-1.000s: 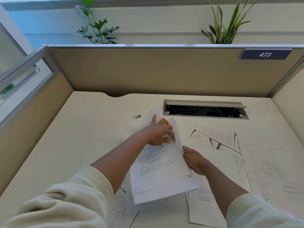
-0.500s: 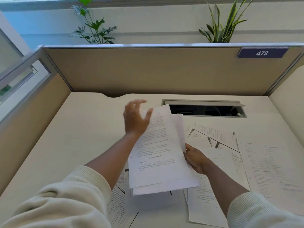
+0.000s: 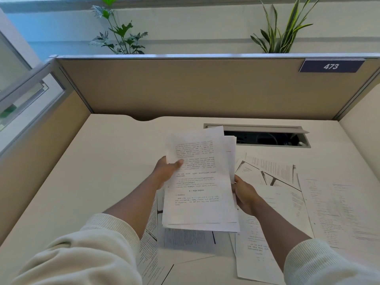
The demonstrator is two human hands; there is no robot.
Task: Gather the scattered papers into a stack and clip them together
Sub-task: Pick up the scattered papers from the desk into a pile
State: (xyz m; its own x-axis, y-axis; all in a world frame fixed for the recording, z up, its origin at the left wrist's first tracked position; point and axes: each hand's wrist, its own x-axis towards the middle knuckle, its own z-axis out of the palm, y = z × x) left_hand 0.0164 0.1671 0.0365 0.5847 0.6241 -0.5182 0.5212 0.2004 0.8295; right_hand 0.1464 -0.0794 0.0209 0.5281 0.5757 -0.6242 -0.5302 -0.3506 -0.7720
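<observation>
Where it hangs above the desk [image 3: 98, 161], the stack [image 3: 200, 182] is gripped on both edges: left hand [image 3: 167, 171] with thumb on top, right hand [image 3: 244, 194] clasping the other side. Loose sheets [image 3: 329, 208] lie scattered beneath and rightward.

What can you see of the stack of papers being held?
The held stack is several white printed sheets, lifted above the desk and tilted toward the camera. The top page carries blocks of small text, too blurred to read. Edges are not squared: lower sheets stick out at the right and bottom. The left hand grips its left edge, thumb on top; the right hand holds the right edge. No clip shows on it. Loose sheets lie beneath and to its right.
</observation>
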